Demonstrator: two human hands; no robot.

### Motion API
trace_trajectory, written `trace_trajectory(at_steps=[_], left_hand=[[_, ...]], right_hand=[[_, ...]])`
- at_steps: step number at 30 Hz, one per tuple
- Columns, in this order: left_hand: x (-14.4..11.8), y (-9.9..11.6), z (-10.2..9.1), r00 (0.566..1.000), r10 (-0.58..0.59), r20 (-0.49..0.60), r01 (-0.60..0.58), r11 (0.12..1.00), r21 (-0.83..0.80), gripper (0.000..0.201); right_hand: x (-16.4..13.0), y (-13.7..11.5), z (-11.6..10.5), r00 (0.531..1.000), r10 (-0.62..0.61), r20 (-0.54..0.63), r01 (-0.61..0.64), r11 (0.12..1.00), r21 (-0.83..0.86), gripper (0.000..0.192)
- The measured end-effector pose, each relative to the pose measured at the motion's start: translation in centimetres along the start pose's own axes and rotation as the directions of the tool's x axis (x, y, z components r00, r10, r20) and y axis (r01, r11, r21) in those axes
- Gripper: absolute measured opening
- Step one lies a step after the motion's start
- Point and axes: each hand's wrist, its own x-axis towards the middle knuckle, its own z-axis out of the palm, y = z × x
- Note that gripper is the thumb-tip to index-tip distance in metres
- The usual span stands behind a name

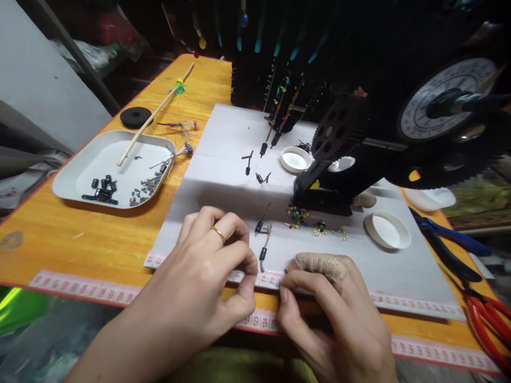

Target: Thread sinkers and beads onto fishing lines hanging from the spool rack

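Observation:
My left hand [207, 276], with a gold ring on one finger, rests at the near edge of a white sheet [223, 159], thumb and forefinger pinched together. My right hand [331, 314], its forefinger wrapped in a beige bandage, pinches next to it, fingertips almost touching the left ones. Between them runs something very thin that I cannot make out, over a pink measuring tape [263, 279]. Just beyond the fingertips lie small black sleeves on a fine line [262, 252].
A white tray [80, 170] with small black parts and a wooden stick [155, 111] sits at left. A black geared winder with a dial [443, 101] stands at right, white lids [386, 230] and coloured beads [297, 215] near it. Blue and red pliers [471, 266] lie at far right.

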Motion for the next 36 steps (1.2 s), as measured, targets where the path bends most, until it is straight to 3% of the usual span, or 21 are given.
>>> trace_trajectory(at_steps=[18, 36], left_hand=[[-0.14, -0.22, 0.61, 0.998, 0.045, -0.046, -0.044, 0.999, 0.014, 0.015], [-0.41, -0.27, 0.84, 0.999, -0.003, -0.054, 0.001, 0.999, -0.041, 0.018]], right_hand=[[-0.47, -0.22, -0.54, 0.994, 0.080, -0.075, -0.078, 0.996, 0.031, 0.019], [-0.56, -0.22, -0.71, 0.995, 0.092, -0.039, -0.091, 0.995, 0.040, 0.017]])
